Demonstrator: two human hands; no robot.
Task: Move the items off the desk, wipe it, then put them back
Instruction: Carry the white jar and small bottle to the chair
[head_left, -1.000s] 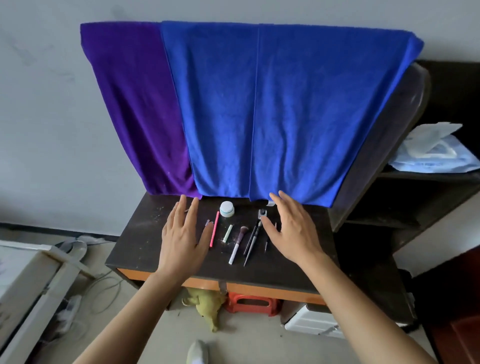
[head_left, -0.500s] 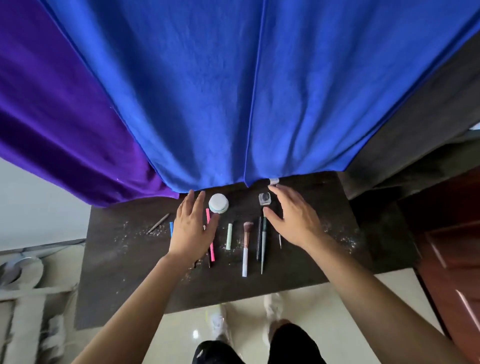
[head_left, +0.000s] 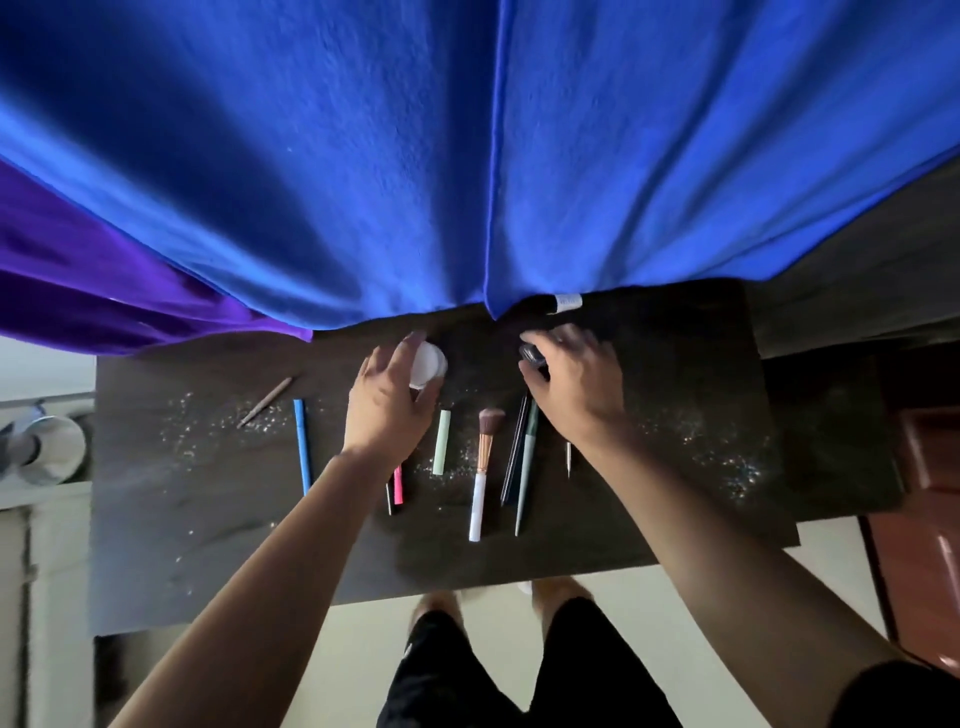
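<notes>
A dark desk (head_left: 208, 519) speckled with glitter holds a row of small cosmetic tools. My left hand (head_left: 387, 402) curls around a white round jar (head_left: 431, 361) at the back. My right hand (head_left: 576, 387) closes over a small dark, clear-topped item (head_left: 531, 354) beside it. Between my hands lie a pale green stick (head_left: 442, 441), a makeup brush (head_left: 483, 467) with a white handle, and two dark thin brushes (head_left: 522, 457). A pink pen (head_left: 398, 486) shows below my left wrist. A blue pen (head_left: 302, 447) and a brown pencil (head_left: 265, 401) lie to the left. A thin needle tool (head_left: 568, 457) lies by my right wrist.
Blue cloth (head_left: 467, 156) and purple cloth (head_left: 104, 291) hang over the desk's back edge. A dark shelf (head_left: 831, 426) adjoins the desk on the right. A round metal object (head_left: 49, 449) sits on the floor at left. My legs and feet (head_left: 493, 649) stand at the front edge.
The camera has closed in and tilted down over the desk. Both hands moved toward the back; the left has wrapped around the white jar and the right has covered the small dark item.
</notes>
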